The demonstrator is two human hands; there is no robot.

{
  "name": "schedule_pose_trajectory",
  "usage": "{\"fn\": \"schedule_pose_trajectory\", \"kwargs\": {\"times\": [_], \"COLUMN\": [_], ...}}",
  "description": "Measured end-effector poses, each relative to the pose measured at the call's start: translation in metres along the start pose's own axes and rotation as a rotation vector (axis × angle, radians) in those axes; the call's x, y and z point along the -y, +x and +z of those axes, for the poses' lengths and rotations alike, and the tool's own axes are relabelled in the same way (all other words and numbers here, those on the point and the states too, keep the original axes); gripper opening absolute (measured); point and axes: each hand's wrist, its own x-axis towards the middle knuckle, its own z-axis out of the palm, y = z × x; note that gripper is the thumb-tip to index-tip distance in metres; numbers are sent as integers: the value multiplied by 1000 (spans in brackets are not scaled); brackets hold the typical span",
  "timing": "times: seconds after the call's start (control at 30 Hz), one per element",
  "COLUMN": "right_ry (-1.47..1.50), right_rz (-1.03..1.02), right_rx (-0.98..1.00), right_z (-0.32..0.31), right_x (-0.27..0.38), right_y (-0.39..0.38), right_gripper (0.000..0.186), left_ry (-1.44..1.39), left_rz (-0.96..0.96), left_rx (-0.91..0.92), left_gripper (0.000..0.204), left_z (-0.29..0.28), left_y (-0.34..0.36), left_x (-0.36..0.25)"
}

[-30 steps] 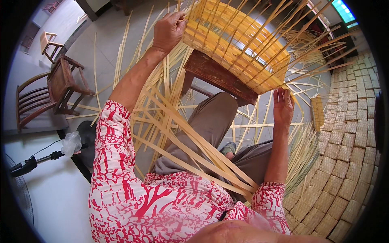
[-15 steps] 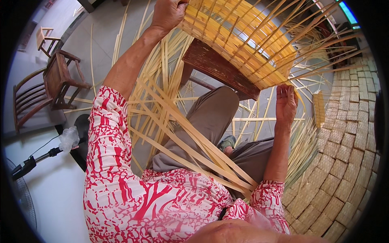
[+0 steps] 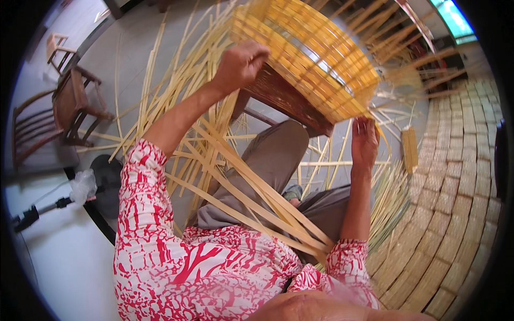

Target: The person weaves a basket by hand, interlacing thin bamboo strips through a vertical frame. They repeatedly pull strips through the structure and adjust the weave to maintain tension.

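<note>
A half-woven yellow bamboo basket (image 3: 305, 59) leans on a worn red-brown wooden bench (image 3: 289, 99) in front of me. Its upright strips stick out loose toward the upper right, smeared by motion. My left hand (image 3: 241, 64) is closed beside the basket's near left edge; whatever its curled fingers pinch is hidden. At the near right corner, my right hand (image 3: 365, 143) grips the basket's edge with its fingers pressed together. A yellow strip (image 3: 382, 134) bends out past those fingers. Several long pale bamboo strips (image 3: 251, 184) lie across my lap.
Loose bamboo strips (image 3: 155, 80) cover much of the floor at left. A wooden chair (image 3: 77, 109) and a small stool (image 3: 58, 48) stand farther left, above a fan stand (image 3: 45, 208). Rows of woven blocks (image 3: 450, 203) fill the right side, beside a greenish bundle of strips (image 3: 388, 198).
My left hand has come down and right from the basket's upper left corner to its near edge. The basket has shifted slightly left, and my right hand stays at its corner.
</note>
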Motion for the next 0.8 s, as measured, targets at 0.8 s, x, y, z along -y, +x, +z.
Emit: {"fn": "schedule_pose_trajectory", "kwargs": {"times": [0.8], "right_ry": [-165], "right_rz": [46], "right_rx": [-43], "right_z": [92], "right_x": [-55], "right_y": [-24], "right_gripper": [17], "left_ry": [-37], "left_rz": [137], "left_rx": [465], "left_gripper": [10], "left_z": [93], "left_y": [55], "left_x": [-113]}}
